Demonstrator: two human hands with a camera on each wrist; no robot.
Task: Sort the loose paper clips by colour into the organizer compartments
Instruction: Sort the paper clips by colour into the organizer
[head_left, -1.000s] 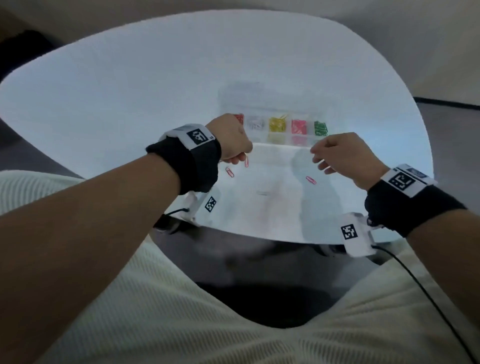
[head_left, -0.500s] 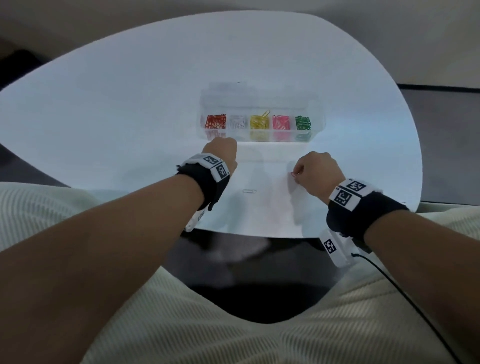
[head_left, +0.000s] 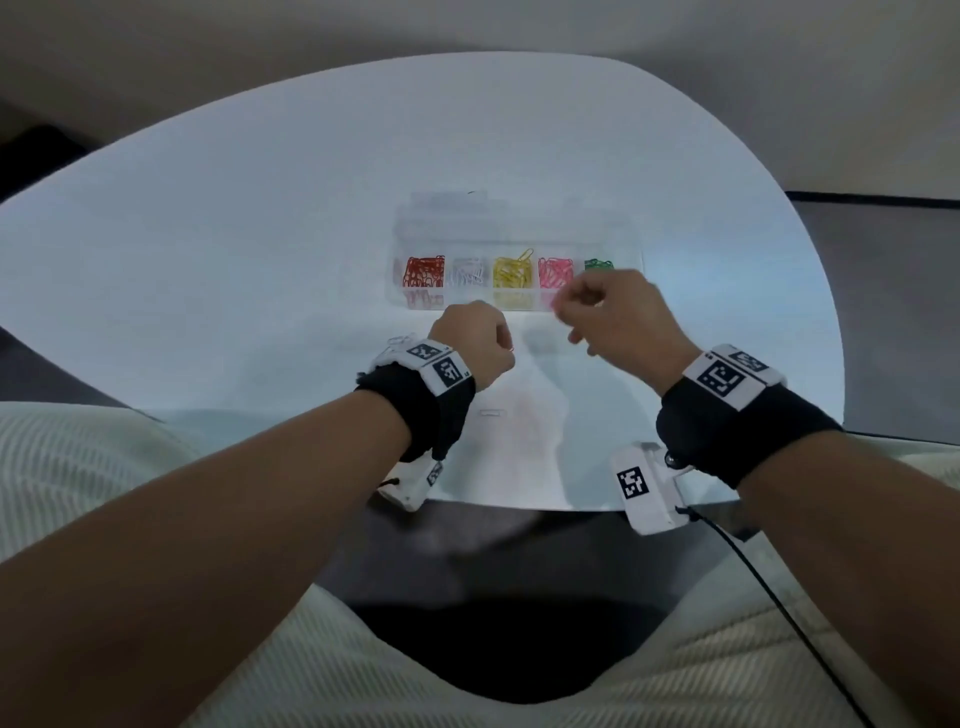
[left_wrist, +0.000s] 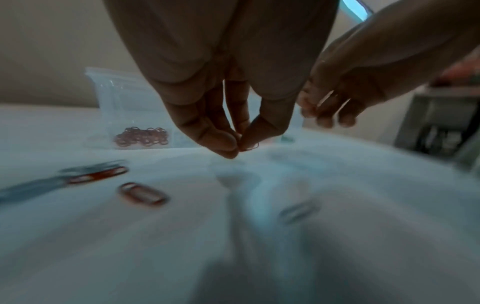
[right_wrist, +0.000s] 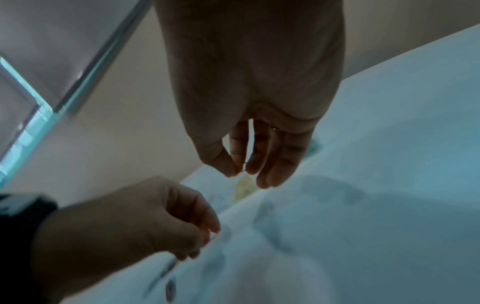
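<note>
Left hand (head_left: 475, 340) low over the white counter (head_left: 260, 234), just in front of the clear organizer (head_left: 519, 249). Thumb and forefinger pinch a red clip (left_wrist: 250, 146) at the tips, just above the surface; other fingers curled in behind.

Right hand (head_left: 618, 317) raised at the organizer's near edge, in front of the pink and green compartments. Thumb and forefinger tips nearly meet, with a thin sliver between them in the right wrist view that may be a clip; too small and blurred, so cannot tell whether it holds anything. Remaining fingers (right_wrist: 283, 156) hang loosely straight.

Organizer compartments, left to right: red clips (head_left: 425, 271), white clips (head_left: 470, 273), yellow clips (head_left: 514, 273), pink clips (head_left: 555, 271), green clips (head_left: 598, 264), the green partly hidden by the right hand.

Loose on the counter: two red clips (left_wrist: 142, 194) left of the left hand in the left wrist view, motion-blurred. One white clip (head_left: 492, 413) lies nearer the body, between the two wrists.
</note>
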